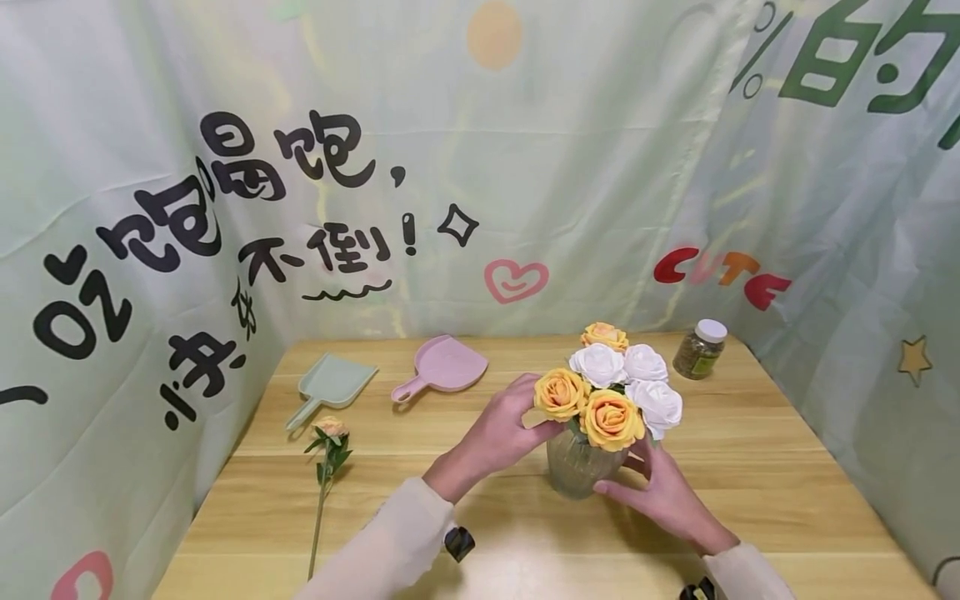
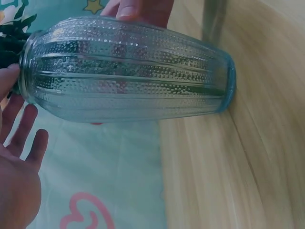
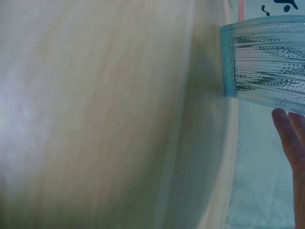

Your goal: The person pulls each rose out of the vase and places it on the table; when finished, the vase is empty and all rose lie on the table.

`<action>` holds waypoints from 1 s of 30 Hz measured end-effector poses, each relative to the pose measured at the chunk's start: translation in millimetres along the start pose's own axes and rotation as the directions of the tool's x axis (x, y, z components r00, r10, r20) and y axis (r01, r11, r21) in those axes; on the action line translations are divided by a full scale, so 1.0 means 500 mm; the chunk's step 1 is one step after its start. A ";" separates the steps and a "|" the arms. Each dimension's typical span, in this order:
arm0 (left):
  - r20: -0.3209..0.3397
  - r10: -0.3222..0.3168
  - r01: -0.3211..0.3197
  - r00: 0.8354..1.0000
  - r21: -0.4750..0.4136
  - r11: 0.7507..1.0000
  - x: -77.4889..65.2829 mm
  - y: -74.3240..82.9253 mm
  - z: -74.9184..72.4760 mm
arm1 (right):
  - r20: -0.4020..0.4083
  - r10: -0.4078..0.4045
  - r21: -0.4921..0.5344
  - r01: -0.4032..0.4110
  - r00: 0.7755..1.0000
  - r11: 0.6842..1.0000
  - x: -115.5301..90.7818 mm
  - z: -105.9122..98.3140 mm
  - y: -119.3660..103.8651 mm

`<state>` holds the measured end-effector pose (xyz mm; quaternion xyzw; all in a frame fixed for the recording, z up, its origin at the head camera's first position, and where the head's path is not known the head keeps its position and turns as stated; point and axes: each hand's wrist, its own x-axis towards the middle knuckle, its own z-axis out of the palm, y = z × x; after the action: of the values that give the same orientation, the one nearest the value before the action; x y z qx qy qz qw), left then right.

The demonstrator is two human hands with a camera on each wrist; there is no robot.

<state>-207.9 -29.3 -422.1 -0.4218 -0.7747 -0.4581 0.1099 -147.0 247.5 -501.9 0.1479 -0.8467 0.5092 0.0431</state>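
Note:
A ribbed clear glass vase stands upright on the table, filled with yellow roses and white roses. My left hand is at the vase's left side under the blooms, its thumb at the rim and stems in the left wrist view, fingers loosely spread beside the neck. From the right, my right hand holds the vase body, thumb toward the front and fingers round the far side. The right wrist view shows those fingers along the glass, with the vase base on the wood.
One loose rose with a long stem lies on the table at left. Behind it are a grey-green dustpan and a pink dustpan. A white-lidded jar stands at the back right. Printed cloth hangs around the table.

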 end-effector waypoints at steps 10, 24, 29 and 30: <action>-0.096 0.011 -0.012 0.995 -0.011 1.000 0.012 0.013 -0.006 | 0.010 0.026 -0.019 -0.025 1.000 1.000 0.003 -0.002 -0.002; -0.211 -0.219 0.121 0.953 -0.397 0.910 0.032 0.039 -0.006 | -0.005 0.033 -0.033 -0.033 0.999 0.999 0.000 -0.005 -0.001; -0.253 -0.255 0.126 0.933 -0.432 0.893 0.033 0.045 0.008 | -0.011 0.033 -0.028 -0.033 0.999 0.999 -0.001 -0.003 0.000; -0.264 -0.249 0.116 0.932 -0.431 0.895 0.034 0.046 0.009 | -0.011 0.036 -0.029 -0.036 0.999 0.999 -0.001 -0.002 -0.001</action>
<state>-200.0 -11.1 -400.9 -0.2818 -0.6709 -0.6790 0.0965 -146.6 248.5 -501.2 0.1293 -0.8564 0.4983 0.0403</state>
